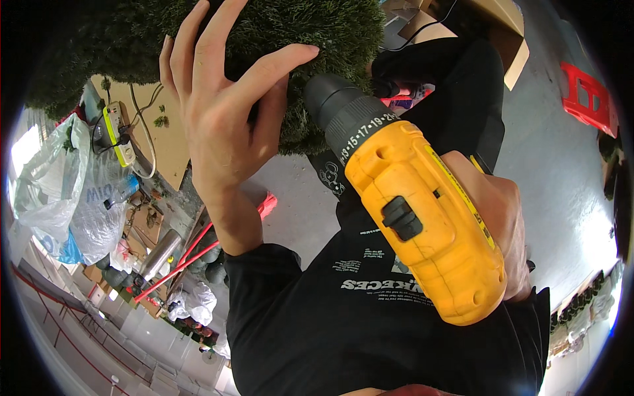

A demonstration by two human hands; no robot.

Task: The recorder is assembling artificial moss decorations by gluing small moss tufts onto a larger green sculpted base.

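Observation:
A yellow cordless drill (429, 224) with a black chuck (337, 102) fills the middle right of the head view. My right hand (498, 204) is wrapped around its handle, mostly hidden behind the drill body. The chuck points up and left toward a dense clump of dark green artificial foliage (330, 33) at the top. Whether a bit reaches into the greenery is hidden. Over the foliage's near side, my left hand (221, 105) has its fingers spread, the tips at or against the green sprigs. I see nothing held in it.
At the left, a power strip (119, 135) with cords lies on cardboard, beside clear plastic bags (72, 191) and a bottle (123, 193). A red pole (178, 267) slants nearby. An open cardboard box (508, 33) and a red plastic stool (590, 99) stand at the upper right.

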